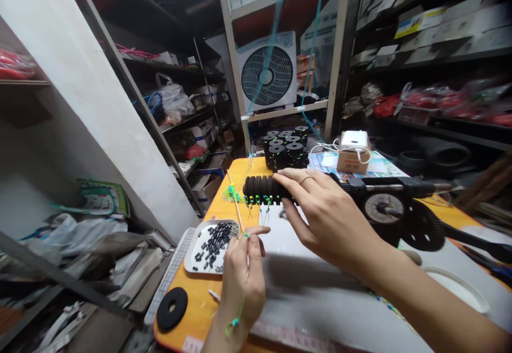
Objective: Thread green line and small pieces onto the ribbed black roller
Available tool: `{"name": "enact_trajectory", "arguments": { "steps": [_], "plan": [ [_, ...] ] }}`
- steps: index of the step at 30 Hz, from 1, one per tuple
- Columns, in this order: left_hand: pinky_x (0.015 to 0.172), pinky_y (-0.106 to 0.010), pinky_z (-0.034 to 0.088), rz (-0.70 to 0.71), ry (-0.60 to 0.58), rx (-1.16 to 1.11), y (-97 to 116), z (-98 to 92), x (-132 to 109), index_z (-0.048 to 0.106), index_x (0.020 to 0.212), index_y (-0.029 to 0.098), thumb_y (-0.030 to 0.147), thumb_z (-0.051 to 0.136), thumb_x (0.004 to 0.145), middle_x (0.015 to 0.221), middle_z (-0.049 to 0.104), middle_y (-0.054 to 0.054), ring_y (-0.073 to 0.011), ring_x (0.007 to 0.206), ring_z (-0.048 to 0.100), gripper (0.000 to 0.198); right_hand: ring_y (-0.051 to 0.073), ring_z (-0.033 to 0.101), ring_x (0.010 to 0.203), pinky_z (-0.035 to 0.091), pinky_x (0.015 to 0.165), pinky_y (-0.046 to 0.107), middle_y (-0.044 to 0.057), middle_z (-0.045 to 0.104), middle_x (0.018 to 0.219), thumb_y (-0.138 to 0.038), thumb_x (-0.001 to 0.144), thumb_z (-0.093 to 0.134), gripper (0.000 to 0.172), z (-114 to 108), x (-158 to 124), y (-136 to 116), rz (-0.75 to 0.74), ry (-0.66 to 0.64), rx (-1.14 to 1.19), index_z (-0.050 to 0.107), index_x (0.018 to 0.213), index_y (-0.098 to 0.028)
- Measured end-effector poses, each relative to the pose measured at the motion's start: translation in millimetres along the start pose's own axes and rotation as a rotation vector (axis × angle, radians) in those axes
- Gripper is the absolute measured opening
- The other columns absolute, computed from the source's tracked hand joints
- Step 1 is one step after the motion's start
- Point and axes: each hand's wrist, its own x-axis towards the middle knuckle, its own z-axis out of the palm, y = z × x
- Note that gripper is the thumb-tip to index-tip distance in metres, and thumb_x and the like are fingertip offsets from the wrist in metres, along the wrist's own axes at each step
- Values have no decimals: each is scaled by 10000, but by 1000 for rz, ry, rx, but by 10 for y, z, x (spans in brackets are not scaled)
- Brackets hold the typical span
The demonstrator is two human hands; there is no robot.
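Observation:
My left hand [244, 270] is closed in a pinch beside the parts tray, with a bit of green at its fingertips. A thin pale stick [237, 203] runs down to those fingers, carrying a bunch of green and yellow loops [232, 193] near its upper end. My right hand [316, 209] lies over a row of black ringed discs [258, 186] on a horizontal shaft, fingers on top and thumb below. Small green, blue and yellow beads with thin line ends [263, 203] hang along the row's lower side. A green cord with a bead [233, 325] circles my left wrist.
A white tray [192, 265] holds small black pieces and metal bits. One black disc [172, 309] lies at the table's near left corner. Stacked black discs [286, 147] stand at the back. Right are a dial [384, 207], a toothed wheel [424, 225] and a boxed white device [354, 147].

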Motion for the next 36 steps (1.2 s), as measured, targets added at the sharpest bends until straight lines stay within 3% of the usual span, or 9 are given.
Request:
{"name": "enact_trajectory", "arguments": {
  "steps": [4,9,13,19,24,28,32,36],
  "plan": [
    [684,-339,368,-22,-89,-53,130,1,26,664,910,181,407,279,1038,684,540,-27,-213,710,535,465,296,589,1156,503,1018,468,188,654,1254,-109,907,432,442,-107,9,48,-16,-87,47,576,1313,-7],
    [602,-309,361,-46,-254,-221,306,59,143,625,795,179,436,298,1039,606,501,5,-166,596,506,482,255,595,1199,353,1161,559,158,648,1293,-84,891,384,452,-140,13,111,7,-129,132,559,1307,-60],
    [550,-295,338,-87,-341,-300,399,112,303,561,704,187,440,333,1030,528,465,25,-140,516,455,471,258,582,1216,357,1164,549,145,652,1288,-72,884,376,454,-117,7,131,16,-120,156,568,1295,-69],
    [513,-294,321,-95,-393,-325,366,200,520,467,599,209,415,320,1022,489,446,24,-132,472,419,493,270,584,1208,364,1158,556,156,652,1282,-106,905,373,440,-102,4,128,13,-120,148,570,1296,-55],
    [537,-294,338,-120,-413,-298,278,194,467,498,638,201,420,324,1026,496,462,28,-137,487,434,479,267,589,1197,365,1155,568,154,652,1282,-91,891,386,439,-112,1,119,9,-118,146,566,1290,-66],
    [616,-305,371,-119,-379,-237,213,128,224,587,833,188,440,297,1038,616,528,11,-166,601,502,436,274,576,1213,373,1147,573,149,648,1285,-75,885,393,438,-107,-7,125,10,-122,151,558,1292,-74],
    [697,-340,394,-81,-174,-122,139,75,-77,563,1196,227,431,287,1030,910,596,-47,-209,727,537,381,278,569,1214,387,1140,556,159,633,1288,-72,899,410,443,-121,16,129,8,-96,144,534,1324,-72],
    [784,-369,406,-47,-56,-102,145,11,-230,546,1181,257,404,257,1034,1063,556,-73,-238,874,539,356,298,541,1219,439,1078,504,177,633,1253,-64,921,474,359,-275,32,-60,-82,84,139,596,1258,-78]
  ]
}}
